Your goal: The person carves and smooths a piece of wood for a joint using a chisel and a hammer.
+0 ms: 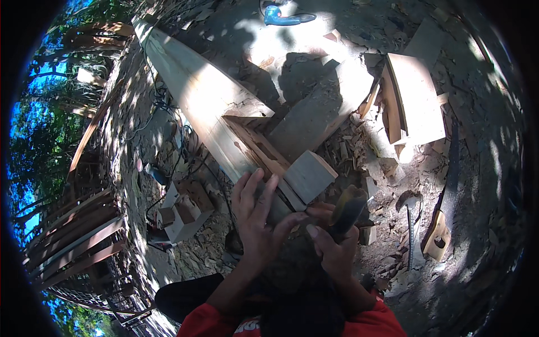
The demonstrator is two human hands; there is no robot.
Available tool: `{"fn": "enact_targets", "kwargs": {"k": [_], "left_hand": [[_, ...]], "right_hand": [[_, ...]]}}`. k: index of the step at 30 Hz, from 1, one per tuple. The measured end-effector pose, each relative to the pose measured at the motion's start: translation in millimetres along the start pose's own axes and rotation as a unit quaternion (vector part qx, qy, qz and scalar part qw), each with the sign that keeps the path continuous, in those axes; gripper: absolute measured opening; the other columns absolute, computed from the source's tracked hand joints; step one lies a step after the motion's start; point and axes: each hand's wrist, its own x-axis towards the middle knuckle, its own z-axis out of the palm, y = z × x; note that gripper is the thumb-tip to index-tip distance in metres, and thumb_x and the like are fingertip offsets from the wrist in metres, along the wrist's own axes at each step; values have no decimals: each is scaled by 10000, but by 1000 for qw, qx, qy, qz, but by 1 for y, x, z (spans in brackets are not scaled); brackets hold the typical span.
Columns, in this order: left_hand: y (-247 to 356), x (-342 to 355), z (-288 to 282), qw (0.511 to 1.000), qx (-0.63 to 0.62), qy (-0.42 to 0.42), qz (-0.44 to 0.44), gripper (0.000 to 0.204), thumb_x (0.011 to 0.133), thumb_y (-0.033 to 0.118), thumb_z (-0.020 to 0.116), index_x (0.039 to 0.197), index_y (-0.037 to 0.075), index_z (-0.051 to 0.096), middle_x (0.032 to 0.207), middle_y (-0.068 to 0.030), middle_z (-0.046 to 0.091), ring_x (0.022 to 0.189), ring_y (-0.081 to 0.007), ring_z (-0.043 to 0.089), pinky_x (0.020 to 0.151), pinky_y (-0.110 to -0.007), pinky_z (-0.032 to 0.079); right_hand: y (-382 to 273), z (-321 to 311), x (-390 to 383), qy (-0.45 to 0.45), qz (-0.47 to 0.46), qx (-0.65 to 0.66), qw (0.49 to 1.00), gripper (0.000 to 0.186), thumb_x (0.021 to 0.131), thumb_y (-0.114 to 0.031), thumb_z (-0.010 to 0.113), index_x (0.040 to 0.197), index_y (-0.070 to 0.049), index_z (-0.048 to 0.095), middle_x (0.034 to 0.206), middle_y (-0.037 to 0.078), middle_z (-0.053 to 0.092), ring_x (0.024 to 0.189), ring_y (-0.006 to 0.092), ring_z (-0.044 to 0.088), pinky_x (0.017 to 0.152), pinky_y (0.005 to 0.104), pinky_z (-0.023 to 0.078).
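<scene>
Starting at the far left, a stack of boards (pixel 78 241) leans out of the trees, and moving in there's a dark blue handheld tool (pixel 157 173) lying among cables and chips, with a notched wood block (pixel 188 222) just below. Now the long timber (pixel 193 92) runs down diagonally from the upper left, a deep stepped cut along its side, and its near end sits right at the hands. Here's the left hand (pixel 255 219), fingers stretched and spread along that end, flat, not closed around anything. A blue power tool (pixel 275 17) rests far off at the top. Just right of the fingertips, the small squared block (pixel 311 177) lies against the timber's cut edge. And the right hand (pixel 338 247) comes in, fingers curled round a dark tool (pixel 349 209) with a yellowish end; its kind I can't make out.

The step in hand looks like steadying the timber and working its near end; the next move calls for a firm left hand, fingers clear of that tool.

Below, the red shirt (pixel 379 320) carries pale lettering, cut off and unreadable. Onward right: a large squared block (pixel 418 98), what looks like a hammer (pixel 410 230), then a wooden-handled handsaw (pixel 438 238), no legible markings on any.
</scene>
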Motion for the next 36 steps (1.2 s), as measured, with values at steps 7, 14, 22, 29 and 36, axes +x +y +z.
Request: {"fn": "enact_targets", "kwargs": {"k": [7,14,22,29,36], "left_hand": [[9,5,-6,999,8,-30,-18,774,723,316,880,1385,59,573,1502,-157,428,1403,-423,346,1135,-541,321],[17,13,-16,997,29,-62,-34,753,731,338,874,1365,51,589,1500,-158,432,1413,-415,345,1138,-539,325],[19,16,-19,995,56,-74,-41,837,722,428,868,1392,35,556,1495,-181,447,1419,-420,349,1147,-554,312],[21,21,-25,995,17,-84,-52,882,714,387,875,1421,6,510,1491,-199,462,1443,-409,335,1165,-527,310],[23,23,-29,993,46,-98,-47,707,744,306,862,1334,9,609,1473,-163,502,1433,-394,363,1162,-507,323]], "right_hand": [[5,-2,-3,0,27,-21,999,336,849,-38,703,1177,29,689,712,-32,592,503,13,449,472,202,320],[4,-3,-3,3,35,-17,999,343,853,-29,697,1191,27,682,702,-32,599,504,12,449,474,199,319],[6,-8,-4,-4,40,-12,999,311,859,-19,719,1169,-6,699,811,-24,653,704,30,566,652,205,449],[6,-12,-3,17,21,-25,999,308,866,-47,693,1169,7,701,729,-28,618,570,24,486,531,202,359],[6,-15,1,-7,54,-16,998,311,855,-17,727,1164,-3,699,949,6,695,810,45,594,724,223,477]]}}
